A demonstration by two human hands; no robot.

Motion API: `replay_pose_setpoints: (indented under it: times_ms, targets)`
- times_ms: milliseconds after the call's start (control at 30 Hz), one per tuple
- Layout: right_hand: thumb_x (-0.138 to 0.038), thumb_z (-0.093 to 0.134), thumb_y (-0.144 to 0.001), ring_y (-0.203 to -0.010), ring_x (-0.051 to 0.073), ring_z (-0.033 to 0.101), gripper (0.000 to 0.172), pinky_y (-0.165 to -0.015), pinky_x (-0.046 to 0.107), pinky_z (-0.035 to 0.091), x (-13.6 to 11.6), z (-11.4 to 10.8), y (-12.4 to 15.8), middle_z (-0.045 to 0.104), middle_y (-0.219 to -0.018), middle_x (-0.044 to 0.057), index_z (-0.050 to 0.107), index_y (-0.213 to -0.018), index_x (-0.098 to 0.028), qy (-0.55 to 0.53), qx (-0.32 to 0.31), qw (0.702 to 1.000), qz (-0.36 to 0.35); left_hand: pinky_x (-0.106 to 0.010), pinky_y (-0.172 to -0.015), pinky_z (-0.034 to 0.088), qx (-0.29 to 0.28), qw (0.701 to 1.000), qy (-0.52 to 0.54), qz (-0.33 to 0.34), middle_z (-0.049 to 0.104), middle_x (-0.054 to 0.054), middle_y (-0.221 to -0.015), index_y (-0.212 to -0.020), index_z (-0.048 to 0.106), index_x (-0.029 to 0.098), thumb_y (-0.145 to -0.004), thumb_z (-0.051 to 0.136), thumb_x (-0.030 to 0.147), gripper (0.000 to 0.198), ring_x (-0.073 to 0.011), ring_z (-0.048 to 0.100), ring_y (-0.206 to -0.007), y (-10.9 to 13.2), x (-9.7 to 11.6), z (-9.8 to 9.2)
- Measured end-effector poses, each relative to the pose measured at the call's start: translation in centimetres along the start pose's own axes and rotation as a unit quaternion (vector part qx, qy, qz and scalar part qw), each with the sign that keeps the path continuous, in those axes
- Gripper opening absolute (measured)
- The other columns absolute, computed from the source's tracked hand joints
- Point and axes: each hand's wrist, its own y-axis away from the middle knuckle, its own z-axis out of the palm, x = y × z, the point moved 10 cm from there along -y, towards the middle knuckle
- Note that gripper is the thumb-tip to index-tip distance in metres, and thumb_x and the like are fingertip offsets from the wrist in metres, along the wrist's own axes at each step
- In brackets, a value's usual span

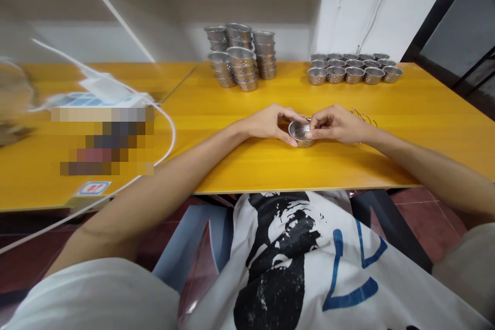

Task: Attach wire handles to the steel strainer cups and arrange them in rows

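**One metal cup in hand, dozens more along the back**

From where I stand, the small metal cup (299, 133) sits upright on or just above the yellow table (240, 165), in front of the person. The left hand (266, 122) curves round its left side, thumb at the near edge, fingers at the far one. The right hand (338, 125) has its fingertips bunched at the cup's right side, over the opening; whether they pinch the wall or something tiny, I can't tell.

This one cup, I'd judge, is midway through being worked on. Behind, perforated cups stand in tall stacks (245, 69) and, farther right, single cups in neat rows (355, 76). Which group is finished and which is left, I can't say from here. Some thin curved wires (364, 117) lie by the right wrist, apparently unused so far.
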Motion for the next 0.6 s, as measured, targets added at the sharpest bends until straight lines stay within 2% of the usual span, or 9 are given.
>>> replay_pose_setpoints:
  times_ms: [233, 333, 400, 500, 600]
  targets:
    - [-0.068, 0.088, -0.091, -0.070, 0.014, 0.051, 0.050, -0.069, 0.031, 0.038, 0.4, 0.3, -0.1, 0.069, -0.074, -0.001, 0.081, -0.086, -0.018, -0.023, -0.019, 1.000, 0.002, -0.051, -0.119, 0.061, 0.001, 1.000, -0.008, 0.002, 0.087, -0.013, -0.132, -0.131, 0.092, 0.023, -0.061, 0.116, 0.055, 0.081, -0.0338, 0.082, -0.124, -0.1, -0.2, -0.1]
    - [-0.070, 0.084, -0.096, -0.067, 0.013, 0.051, 0.053, -0.067, 0.030, 0.039, 0.9, 0.3, 0.0, 0.067, -0.073, -0.001, 0.081, -0.085, -0.018, -0.015, -0.018, 1.000, 0.013, -0.052, -0.120, 0.062, -0.002, 1.000, -0.006, 0.003, 0.087, -0.014, -0.133, -0.130, 0.092, 0.021, -0.060, 0.117, 0.056, 0.082, -0.0341, 0.082, -0.126, -0.1, -0.1, -0.1]
    - [-0.073, 0.082, -0.099, -0.065, 0.013, 0.053, 0.055, -0.064, 0.030, 0.041, 1.3, 0.1, 0.1, 0.069, -0.076, 0.000, 0.082, -0.092, -0.018, -0.029, -0.001, 0.999, 0.020, -0.050, -0.120, 0.061, -0.008, 1.000, -0.004, 0.004, 0.088, -0.013, -0.132, -0.128, 0.091, 0.020, -0.061, 0.117, 0.057, 0.081, -0.0334, 0.082, -0.125, -0.1, 0.1, 0.0]
    - [-0.073, 0.086, -0.098, -0.067, 0.013, 0.061, 0.058, -0.059, 0.027, 0.048, 2.1, -1.4, 0.4, 0.076, -0.100, 0.004, 0.080, -0.121, -0.021, -0.066, 0.077, 0.994, 0.030, -0.049, -0.118, 0.062, -0.005, 1.000, 0.003, 0.010, 0.088, -0.014, -0.130, -0.128, 0.088, 0.018, -0.064, 0.115, 0.060, 0.082, -0.0327, 0.083, -0.123, -0.2, 0.5, 0.1]
    - [-0.066, 0.094, -0.094, -0.071, 0.011, 0.066, 0.066, -0.054, 0.025, 0.055, 2.8, -3.0, 1.0, 0.071, -0.133, 0.007, 0.069, -0.144, -0.030, -0.086, 0.160, 0.982, 0.045, -0.048, -0.118, 0.061, 0.045, 0.998, 0.001, 0.048, 0.085, -0.016, -0.136, -0.134, 0.082, 0.017, -0.065, 0.115, 0.061, 0.088, -0.0345, 0.081, -0.128, 0.0, 1.6, -0.6]
